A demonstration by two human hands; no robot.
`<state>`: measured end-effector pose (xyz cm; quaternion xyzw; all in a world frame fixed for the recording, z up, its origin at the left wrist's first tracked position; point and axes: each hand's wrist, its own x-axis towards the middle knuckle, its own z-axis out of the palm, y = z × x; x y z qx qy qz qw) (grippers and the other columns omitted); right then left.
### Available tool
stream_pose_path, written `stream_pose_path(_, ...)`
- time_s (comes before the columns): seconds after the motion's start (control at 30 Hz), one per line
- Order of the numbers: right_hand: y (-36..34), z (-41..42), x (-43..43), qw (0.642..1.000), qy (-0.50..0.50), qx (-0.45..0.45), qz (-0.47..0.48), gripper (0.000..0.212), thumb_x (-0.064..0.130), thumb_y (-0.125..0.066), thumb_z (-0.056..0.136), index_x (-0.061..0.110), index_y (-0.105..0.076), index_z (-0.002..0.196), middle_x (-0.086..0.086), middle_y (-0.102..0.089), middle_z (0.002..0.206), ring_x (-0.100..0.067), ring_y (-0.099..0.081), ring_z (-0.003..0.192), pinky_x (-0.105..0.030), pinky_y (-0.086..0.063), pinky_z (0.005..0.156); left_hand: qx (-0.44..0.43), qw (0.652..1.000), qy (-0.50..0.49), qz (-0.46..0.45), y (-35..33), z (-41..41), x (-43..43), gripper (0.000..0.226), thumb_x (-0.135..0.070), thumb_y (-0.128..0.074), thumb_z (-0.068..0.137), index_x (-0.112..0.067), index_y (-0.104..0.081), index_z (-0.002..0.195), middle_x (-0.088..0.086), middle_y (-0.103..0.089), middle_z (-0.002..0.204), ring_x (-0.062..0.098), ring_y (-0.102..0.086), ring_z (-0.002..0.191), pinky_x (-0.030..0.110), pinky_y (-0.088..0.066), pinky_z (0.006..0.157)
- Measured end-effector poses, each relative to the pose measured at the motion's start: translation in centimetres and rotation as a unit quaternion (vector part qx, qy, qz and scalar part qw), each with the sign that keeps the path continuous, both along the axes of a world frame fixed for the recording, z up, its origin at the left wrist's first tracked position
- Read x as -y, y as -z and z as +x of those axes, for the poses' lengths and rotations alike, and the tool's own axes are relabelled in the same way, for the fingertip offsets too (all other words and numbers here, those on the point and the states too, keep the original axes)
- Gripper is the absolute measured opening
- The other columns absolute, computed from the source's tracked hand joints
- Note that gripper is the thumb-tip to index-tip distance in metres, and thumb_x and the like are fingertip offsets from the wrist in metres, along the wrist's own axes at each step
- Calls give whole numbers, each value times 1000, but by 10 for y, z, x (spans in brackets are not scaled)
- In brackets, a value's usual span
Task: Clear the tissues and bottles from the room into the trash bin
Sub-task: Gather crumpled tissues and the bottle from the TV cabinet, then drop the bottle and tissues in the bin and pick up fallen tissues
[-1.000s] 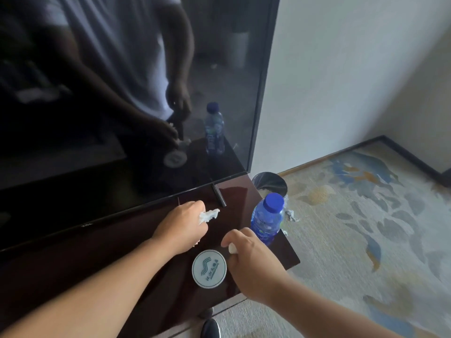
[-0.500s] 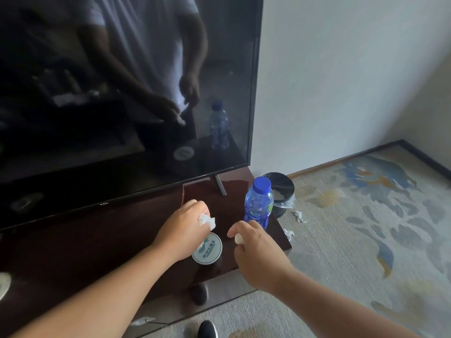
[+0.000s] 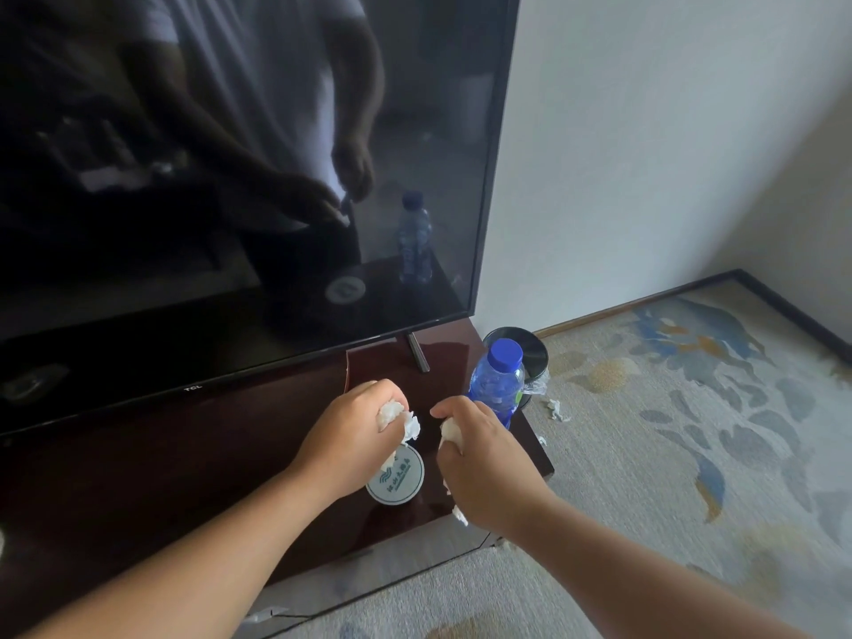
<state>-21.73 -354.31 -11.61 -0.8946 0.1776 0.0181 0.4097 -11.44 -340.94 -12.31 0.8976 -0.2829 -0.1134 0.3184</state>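
My left hand grips a crumpled white tissue above the dark wooden TV stand. My right hand grips another crumpled tissue just to the right of it. A clear water bottle with a blue cap stands upright on the stand's right end, just beyond my right hand. The dark round trash bin sits on the floor behind the stand's right corner. Small tissue scraps lie on the carpet beside the bin.
A round white coaster lies on the stand under my hands. A large black TV fills the back of the stand, its foot near the bottle. Patterned carpet spreads to the right. A paper scrap lies below the stand.
Both hands have lifted slightly off the stand and drawn closer together, each with its tissue now bunched more visibly in the fingers. The view has pulled back.
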Motion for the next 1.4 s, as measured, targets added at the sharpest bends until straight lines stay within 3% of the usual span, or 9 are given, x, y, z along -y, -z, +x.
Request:
stream_pose_path(0.3, -1, 10, -5, 999, 4, 22, 29, 43, 18, -42, 95, 31, -40, 137, 8, -46, 129, -8, -51, 109, -20, -37, 82, 4, 997, 31, -67, -8, -1, -1, 6, -31, -59, 89, -27, -61, 92, -16, -59, 84, 0, -55, 83, 17, -43, 62)
stream_pose_path(0.43, 2, 16, -6, 988, 42, 42, 146, 40, 19, -43, 94, 33, -48, 131, 6, -58, 121, -8, -54, 111, -27, -45, 93, -50, 985, 56, -153, -9, -3, 0, 20, -41, -55, 87, -28, -62, 100, -16, -64, 93, 2, -60, 91, 21, -48, 76)
stream_pose_path(0.7, -5, 27, -15, 903, 107, 41, 413, 43, 50, -40, 87, 29, -64, 116, -3, -69, 114, -17, -62, 113, -50, -46, 101, -135, 955, 78, -253, -6, -15, 10, 41, -53, -46, 88, -28, -59, 118, -8, -62, 117, 12, -56, 115, 33, -44, 97)
stream_pose_path(0.93, -21, 27, -14, 827, 99, 47, 551, 49, 67, -40, 81, 40, -77, 64, 7, -76, 81, -10, -70, 92, -35, -48, 92, -97, 973, 75, -194, 2, -16, 6, 45, -65, -60, 74, -45, -54, 114, -21, -54, 116, -3, -51, 115, 18, -40, 95)
stream_pose_path(1.0, -19, 27, -13, 810, 98, 47, 576, 50, 66, -46, 73, 29, -79, 68, 4, -76, 84, -14, -69, 98, -37, -46, 95, -98, 972, 75, -199, 4, -16, 6, 40, -61, -63, 74, -43, -56, 109, -21, -54, 113, -1, -52, 113, 20, -41, 94)
stream_pose_path(1.13, -12, 30, -14, 777, 124, 41, 616, 76, 73, -73, 56, 29, -59, 116, -7, -64, 125, -24, -62, 115, -47, -39, 107, -105, 967, 78, -221, 4, -18, 6, 22, -53, -63, 79, -39, -58, 95, -14, -58, 102, 5, -59, 97, 21, -46, 80)
stream_pose_path(1.23, -12, 29, -13, 786, 103, 41, 608, 87, 74, -75, 53, 32, -58, 127, -5, -58, 133, -22, -59, 119, -45, -40, 106, -111, 965, 69, -226, 6, -18, 7, 9, -34, -64, 83, -32, -55, 85, -9, -62, 94, 10, -62, 86, 26, -48, 73)
stream_pose_path(1.33, -15, 23, -13, 828, 60, 18, 557, 45, 66, -57, 70, 32, -78, 92, -1, -74, 104, -11, -67, 103, -35, -47, 94, -130, 969, 48, -206, 9, -18, 10, 10, -16, -61, 85, -22, -54, 83, -3, -64, 88, 18, -64, 83, 41, -54, 71)
stream_pose_path(1.4, -11, 21, -13, 868, 48, 2, 493, 58, 77, -57, 69, 48, -62, 118, 4, -62, 130, -8, -54, 123, -39, -38, 107, -114, 976, 39, -180, 10, -18, 12, 6, -17, -60, 86, -21, -55, 86, -2, -62, 86, 17, -63, 83, 45, -53, 71)
